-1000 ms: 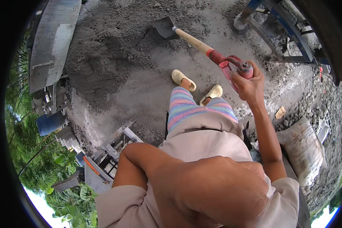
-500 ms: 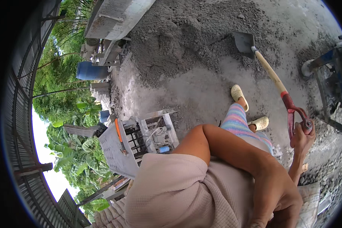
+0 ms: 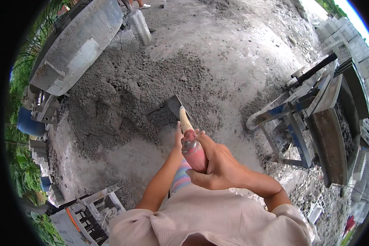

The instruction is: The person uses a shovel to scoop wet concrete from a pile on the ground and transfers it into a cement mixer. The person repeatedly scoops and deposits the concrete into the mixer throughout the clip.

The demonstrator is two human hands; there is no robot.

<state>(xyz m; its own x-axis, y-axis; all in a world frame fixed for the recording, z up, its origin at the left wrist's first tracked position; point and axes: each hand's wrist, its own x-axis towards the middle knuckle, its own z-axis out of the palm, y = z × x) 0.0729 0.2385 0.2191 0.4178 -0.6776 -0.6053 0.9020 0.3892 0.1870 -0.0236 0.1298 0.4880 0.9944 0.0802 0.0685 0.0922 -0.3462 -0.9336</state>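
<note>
- Pale concrete floor [image 3: 221,49]: bare ground lies just in front of the mound's near edge; a low blade sliding along it should meet less resistance than one driven down from above.
- Grey mound of loose, gritty mix [image 3: 115,88]: working in from this near edge suits best, with modest loads, since damp-looking material could be heavy.
- Blue-framed machine [image 3: 326,139]: it stands well to the right; a swing that way would need to clear its legs.
- Shovel [image 3: 185,120]: in front of the body, its blade [image 3: 174,105] at the mound's near edge and the handle running back toward the chest. Keep the blade level when lifting.
- Right hand [image 3: 221,164]: fingers wrapped around the red end grip; a straight wrist would steer it better.
- Left hand [image 3: 178,135]: beside the shaft, mostly hidden, so I cannot tell whether its fingers are closed; a firm low hold there should carry the weight.
</note>
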